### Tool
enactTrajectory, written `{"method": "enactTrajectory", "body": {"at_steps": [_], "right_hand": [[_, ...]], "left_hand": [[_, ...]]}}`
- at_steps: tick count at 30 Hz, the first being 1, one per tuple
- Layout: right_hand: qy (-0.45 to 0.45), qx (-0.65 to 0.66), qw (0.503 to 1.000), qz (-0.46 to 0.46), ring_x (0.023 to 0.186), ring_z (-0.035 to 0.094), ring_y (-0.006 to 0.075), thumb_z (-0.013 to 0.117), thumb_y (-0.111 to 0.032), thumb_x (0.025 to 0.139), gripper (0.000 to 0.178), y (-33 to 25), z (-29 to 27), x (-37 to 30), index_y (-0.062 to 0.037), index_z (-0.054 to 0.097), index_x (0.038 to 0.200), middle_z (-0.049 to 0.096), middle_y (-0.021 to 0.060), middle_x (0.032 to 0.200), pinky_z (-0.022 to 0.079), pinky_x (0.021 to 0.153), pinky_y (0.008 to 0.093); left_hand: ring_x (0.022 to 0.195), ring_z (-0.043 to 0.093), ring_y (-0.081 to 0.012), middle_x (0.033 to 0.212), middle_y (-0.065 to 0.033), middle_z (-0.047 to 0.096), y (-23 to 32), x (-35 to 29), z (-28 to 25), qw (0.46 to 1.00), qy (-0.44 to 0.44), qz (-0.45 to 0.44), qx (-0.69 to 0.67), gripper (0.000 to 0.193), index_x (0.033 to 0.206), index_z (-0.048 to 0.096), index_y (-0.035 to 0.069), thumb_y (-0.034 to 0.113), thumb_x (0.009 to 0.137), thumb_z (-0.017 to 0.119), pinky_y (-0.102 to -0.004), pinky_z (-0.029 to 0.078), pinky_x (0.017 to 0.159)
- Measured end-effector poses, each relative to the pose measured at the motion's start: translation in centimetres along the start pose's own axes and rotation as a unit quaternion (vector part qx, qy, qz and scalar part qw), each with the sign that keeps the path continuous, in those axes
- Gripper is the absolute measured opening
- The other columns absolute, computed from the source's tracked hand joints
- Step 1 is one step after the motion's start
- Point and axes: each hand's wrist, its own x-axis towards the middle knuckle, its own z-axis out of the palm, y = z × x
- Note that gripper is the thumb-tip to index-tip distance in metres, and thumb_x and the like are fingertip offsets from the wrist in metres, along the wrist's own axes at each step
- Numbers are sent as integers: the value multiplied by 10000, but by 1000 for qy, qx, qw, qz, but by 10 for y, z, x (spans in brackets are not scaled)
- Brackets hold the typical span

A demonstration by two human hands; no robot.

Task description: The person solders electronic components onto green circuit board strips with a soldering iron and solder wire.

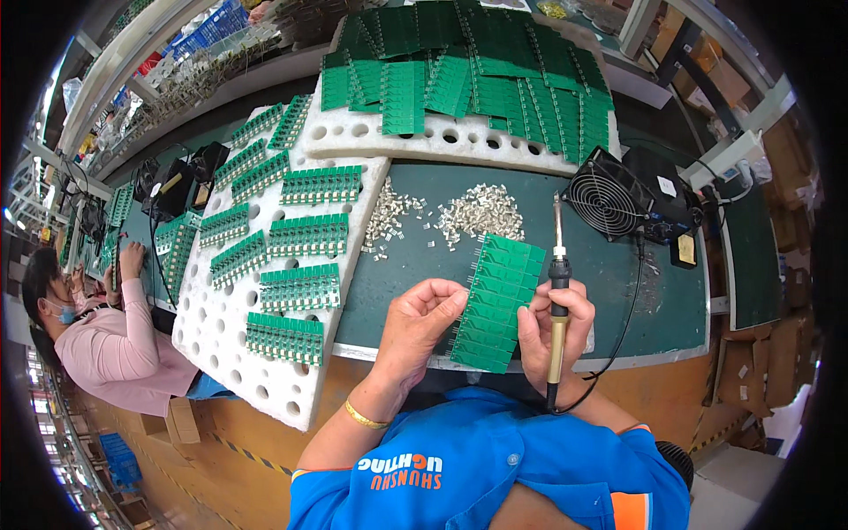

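Note:
A green circuit board panel (496, 305) with a row of pins along its left edge is held up over the near side of the bench. My left hand (422, 320) is closed in a pinch at that pinned edge; whether a small part sits between the fingertips is hidden. In my right hand (558, 331) is a soldering iron (558, 274), tip upward, its cord looping down. The thumb of that hand also touches the board's right edge. Beyond the board lie two loose piles of small white connectors (481, 212).
A white foam sheet (296, 389) on the left carries rows of assembled boards (300, 290). Farther back, another foam sheet (353, 141) bears many overlapping bare green boards (402, 88). A black fan (608, 196) stands right of the iron. At far left, a person in pink (124, 340) works.

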Motion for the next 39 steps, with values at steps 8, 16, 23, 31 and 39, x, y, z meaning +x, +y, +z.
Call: {"method": "enactTrajectory", "body": {"at_steps": [8, 16, 23, 31, 39], "right_hand": [[30, 86, 991, 102, 923, 523, 95, 628, 60, 891, 423, -5, 2, 12, -30, 402, 1237, 438, 88, 1155, 478, 773, 216], [51, 105, 986, 117, 904, 532, 88, 626, 60, 902, 433, -1, 0, 12, -32, 392, 1254, 513, 102, 1161, 480, 801, 226], [65, 102, 985, 121, 875, 530, 79, 620, 54, 910, 419, 1, 2, 16, -34, 399, 1255, 520, 92, 1135, 474, 777, 223], [70, 86, 986, 125, 856, 533, 78, 625, 27, 920, 393, 4, 4, 19, -31, 412, 1244, 523, 93, 1117, 474, 758, 217], [77, 92, 986, 115, 861, 543, 80, 633, 22, 917, 383, 5, 3, 15, -30, 422, 1232, 523, 96, 1117, 481, 734, 217]], "left_hand": [[565, 395, 35, 813, 73, 627, 2, 4, 5, 999, 31, 10, 28, 156, 988, 669, 71, 214, 931, 694, -153, 254, 474], [863, 604, -57, 935, -25, 678, -2, -2, 1, 1000, 6, -16, 11, 164, 1017, 659, 4, 156, 955, 659, -211, 478, 799], [569, 372, 36, 811, 78, 616, -10, -10, -4, 1000, -4, -11, 16, 148, 985, 674, 78, 217, 939, 685, -154, 248, 477], [572, 360, 29, 782, 76, 603, -12, -17, -9, 999, -22, -34, 22, 143, 984, 673, 48, 180, 933, 692, -158, 240, 484], [564, 363, 33, 754, 80, 597, -13, -18, -9, 999, -26, -27, 24, 125, 983, 673, 48, 157, 927, 699, -157, 233, 479]]}}
